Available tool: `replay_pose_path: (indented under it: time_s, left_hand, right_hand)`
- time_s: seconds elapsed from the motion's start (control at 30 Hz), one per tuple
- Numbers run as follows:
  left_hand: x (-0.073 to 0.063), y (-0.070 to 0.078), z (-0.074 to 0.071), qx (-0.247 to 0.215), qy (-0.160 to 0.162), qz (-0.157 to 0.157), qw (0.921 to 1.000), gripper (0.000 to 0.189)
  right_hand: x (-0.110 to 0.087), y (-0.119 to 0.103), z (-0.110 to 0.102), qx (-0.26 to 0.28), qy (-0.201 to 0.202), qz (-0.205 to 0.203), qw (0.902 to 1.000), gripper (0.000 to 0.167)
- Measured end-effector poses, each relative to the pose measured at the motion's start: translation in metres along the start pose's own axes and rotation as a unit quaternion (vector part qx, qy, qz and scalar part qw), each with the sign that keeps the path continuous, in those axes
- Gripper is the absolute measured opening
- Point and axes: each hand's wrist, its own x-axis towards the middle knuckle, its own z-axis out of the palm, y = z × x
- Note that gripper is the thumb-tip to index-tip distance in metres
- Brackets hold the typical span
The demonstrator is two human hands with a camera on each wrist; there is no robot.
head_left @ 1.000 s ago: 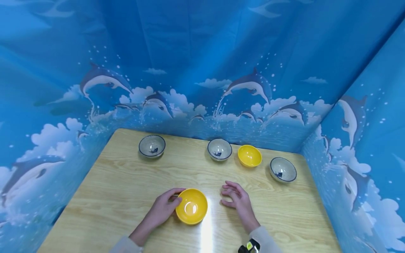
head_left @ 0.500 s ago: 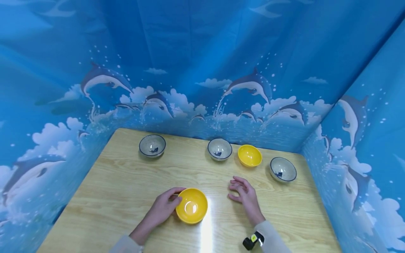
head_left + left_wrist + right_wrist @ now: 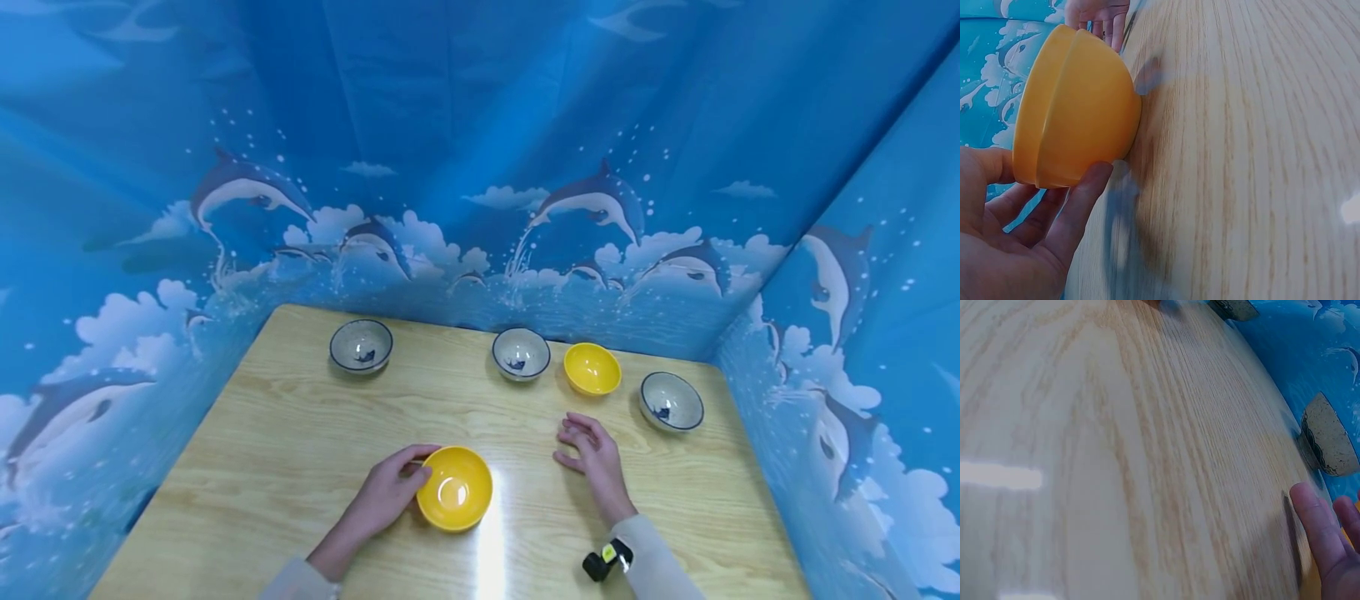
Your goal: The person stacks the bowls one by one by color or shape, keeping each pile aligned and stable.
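Note:
My left hand (image 3: 389, 490) holds a yellow bowl (image 3: 454, 490) by its left side, thumb over the rim and fingers against the outer wall. In the left wrist view the bowl (image 3: 1082, 109) appears side-on, its base close to the wood surface. My right hand (image 3: 595, 458), fingers loosely bent and holding nothing, hovers over the table in front of a second yellow bowl (image 3: 592, 369). A grey bowl with a blue rim (image 3: 671, 402) stands to that hand's upper right. From the right wrist, my thumb and fingertips (image 3: 1313, 519) show at the lower right edge.
Two more grey blue-rimmed bowls stand along the table's back edge, one at the left (image 3: 361, 347) and one near the middle (image 3: 521, 355). The wooden table (image 3: 285, 450) is bordered behind and at the sides by a blue dolphin-print curtain (image 3: 480, 167).
My right hand has moved right and slightly away from me, from beside the held bowl toward the far yellow bowl. The left hand and its bowl have stayed in place.

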Motion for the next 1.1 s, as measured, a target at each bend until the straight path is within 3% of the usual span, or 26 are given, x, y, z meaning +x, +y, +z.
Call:
replay_pose_path:
  time_s: [1.1]
  left_hand:
    - [-0.002, -0.002, -0.001, -0.037, -0.017, 0.005, 0.9992, 0.04]
  right_hand:
    - [0.027, -0.015, -0.018, 0.013, 0.043, 0.032, 0.9985, 0.055]
